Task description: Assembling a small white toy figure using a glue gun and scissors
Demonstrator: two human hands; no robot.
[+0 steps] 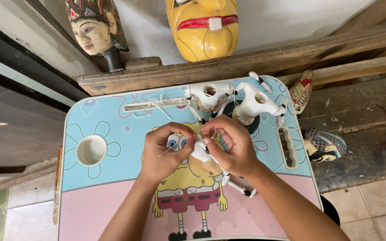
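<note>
A small white puppet body [200, 154] with a tan base is held over the middle of the cartoon-printed lap table [112, 196], between both hands. The left hand [161, 154] is closed in a pinch on a thin needle or pin [166, 151], with pale thread seemingly attached; the right hand [231, 145] is closed around the body's upper part, fingertips pressed close to the needle's path. Risk is judged as follows: a slip of the needle could prick the right fingertips, since they sit just beside the point; the fine thread could snag on the body's thin black-tipped limbs [240, 187] jutting below the hands. Two more white puppet bodies [233, 100] lie at the table's far edge with loose thread strewn around them, near enough for tangling. A round cup recess [91, 150] lies well apart to the left. Beyond the table, a wooden beam [228, 67] carries a carved painted head [95, 31] and a yellow mask [204, 27]; painted pieces [322, 145] rest at right.
</note>
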